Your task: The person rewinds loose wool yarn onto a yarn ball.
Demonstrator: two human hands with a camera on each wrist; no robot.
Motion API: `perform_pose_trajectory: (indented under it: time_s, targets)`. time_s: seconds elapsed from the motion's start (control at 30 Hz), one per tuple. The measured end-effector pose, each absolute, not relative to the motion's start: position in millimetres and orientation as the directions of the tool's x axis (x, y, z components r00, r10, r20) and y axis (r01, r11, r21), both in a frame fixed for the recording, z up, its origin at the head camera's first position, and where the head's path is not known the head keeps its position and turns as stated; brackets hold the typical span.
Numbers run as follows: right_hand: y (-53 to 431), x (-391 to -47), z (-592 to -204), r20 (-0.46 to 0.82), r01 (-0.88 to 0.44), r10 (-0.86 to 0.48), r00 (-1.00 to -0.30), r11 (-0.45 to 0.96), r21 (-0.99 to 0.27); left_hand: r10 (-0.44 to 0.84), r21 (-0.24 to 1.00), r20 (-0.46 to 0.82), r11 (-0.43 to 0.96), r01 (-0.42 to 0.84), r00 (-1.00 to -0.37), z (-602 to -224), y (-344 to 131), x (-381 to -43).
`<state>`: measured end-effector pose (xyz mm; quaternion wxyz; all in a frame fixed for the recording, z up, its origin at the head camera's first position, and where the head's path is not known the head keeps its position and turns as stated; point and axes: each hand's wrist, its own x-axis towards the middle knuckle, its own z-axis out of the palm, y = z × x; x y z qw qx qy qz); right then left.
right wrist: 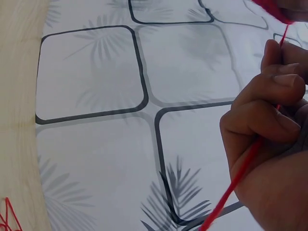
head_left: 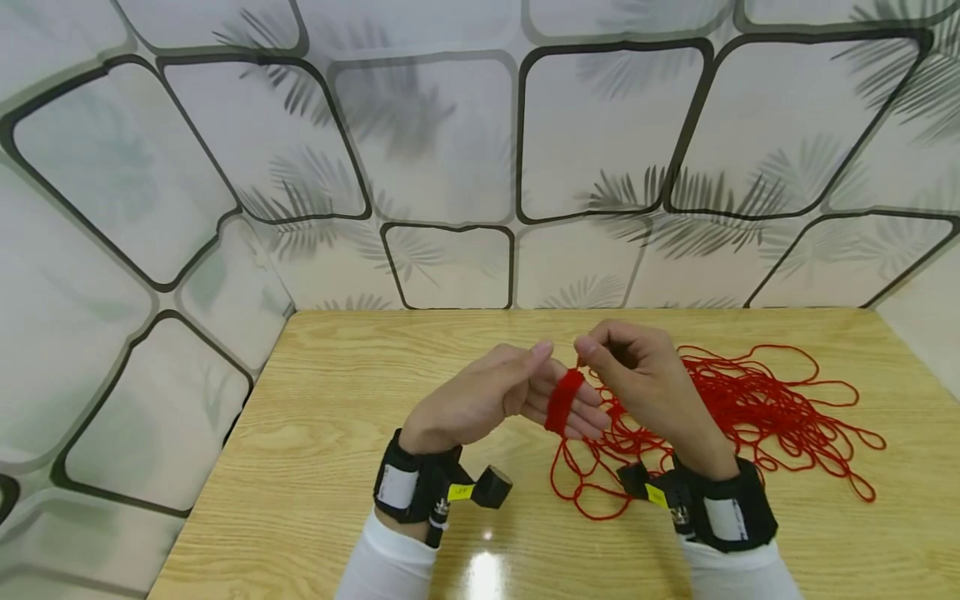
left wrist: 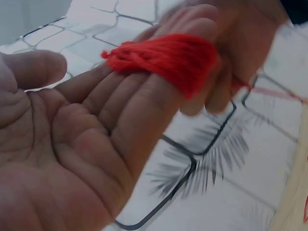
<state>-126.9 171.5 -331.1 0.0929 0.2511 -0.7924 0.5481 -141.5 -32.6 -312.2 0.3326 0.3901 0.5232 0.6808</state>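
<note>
A band of red yarn (head_left: 564, 402) is wound in many turns around the fingers of my left hand (head_left: 495, 396), whose fingers lie extended, palm toward me. In the left wrist view the wound yarn (left wrist: 163, 60) wraps the fingers, while the thumb stands apart from it. Just to the right, my right hand (head_left: 648, 379) pinches the yarn strand between thumb and fingers. The right wrist view shows that strand (right wrist: 233, 185) passing through the curled fingers and up to the winding. A loose heap of red yarn (head_left: 750, 408) lies on the table behind and right of the right hand.
The wooden table (head_left: 322, 467) has a light grain and meets a patterned wall covering (head_left: 442, 133) at its back and left. Loops of yarn (head_left: 592, 500) spread from the heap toward the front. Each wrist wears a black strap (head_left: 738, 508) with a small camera.
</note>
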Motion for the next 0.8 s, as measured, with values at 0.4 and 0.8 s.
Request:
perform_pose_trajectory:
  time_s: [0.4, 0.8]
  targets:
    - [151, -127, -341, 0.362, -0.466, -0.37, -0.856, 0.249, -0.849, 0.593, 0.719, 0.449, -0.684, -0.123, -0.668, -317, -31, -150]
    - [151, -113, -324, 0.331, -0.48, -0.386, -0.861, 0.398, -0.782, 0.452, 0.832, 0.46, -0.521, 0.193, -0.764, -315, -19, -145]
